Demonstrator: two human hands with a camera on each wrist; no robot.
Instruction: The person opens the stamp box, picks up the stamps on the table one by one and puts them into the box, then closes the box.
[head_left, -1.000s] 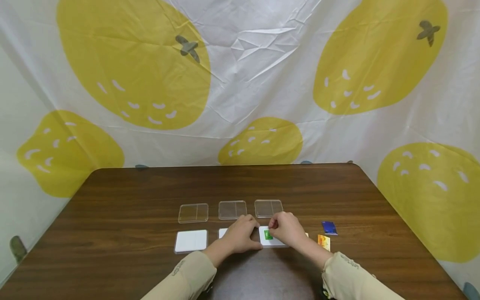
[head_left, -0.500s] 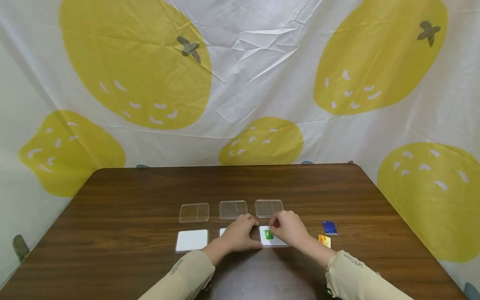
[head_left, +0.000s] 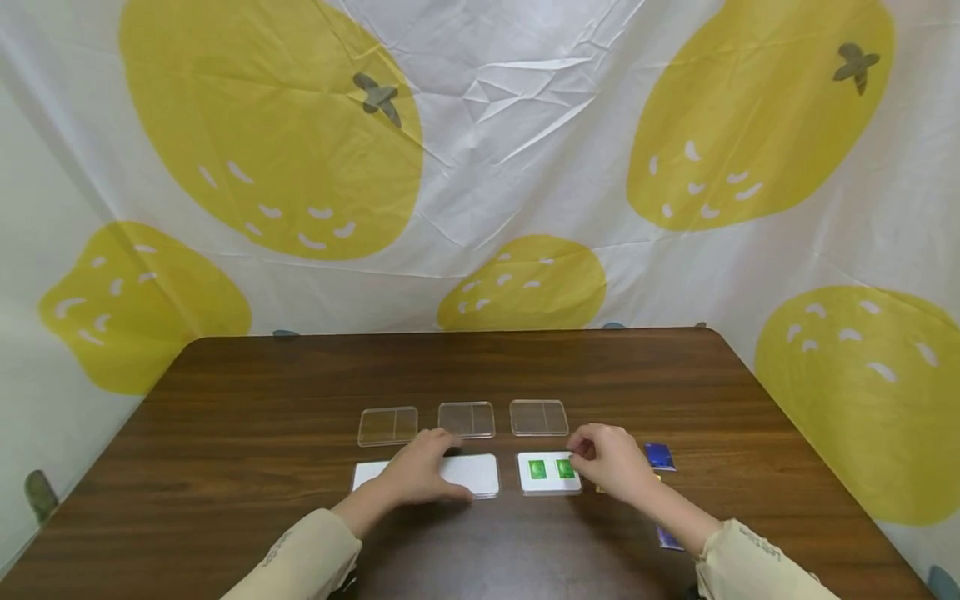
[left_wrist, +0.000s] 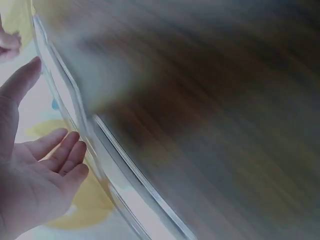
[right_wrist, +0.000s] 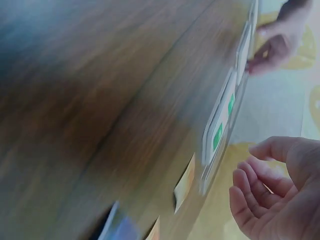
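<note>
A white flat case (head_left: 550,481) on the right bears two green squares side by side, a left one (head_left: 537,469) and a right one (head_left: 565,468). My right hand (head_left: 611,460) hovers at that case's right edge, fingers loosely curved; the right wrist view shows nothing between thumb and fingers. Over the gap between the other two white cases, the middle one (head_left: 480,473) and the left one (head_left: 366,472), is my left hand (head_left: 416,471). Its thumb and fingers are spread, holding nothing; contact with the cases cannot be made out.
Three clear lids, left (head_left: 388,426), middle (head_left: 467,420) and right (head_left: 539,417), lie behind the cases. Right of them are a blue packet (head_left: 660,456) and a second blue packet (head_left: 669,540). An orange packet (right_wrist: 185,185) lies near the right case, partly hidden by my right hand in the head view.
My left hand has moved left from the right case to the other two. The right hand has drawn back rightward, and a second green square now shows on the right case.
</note>
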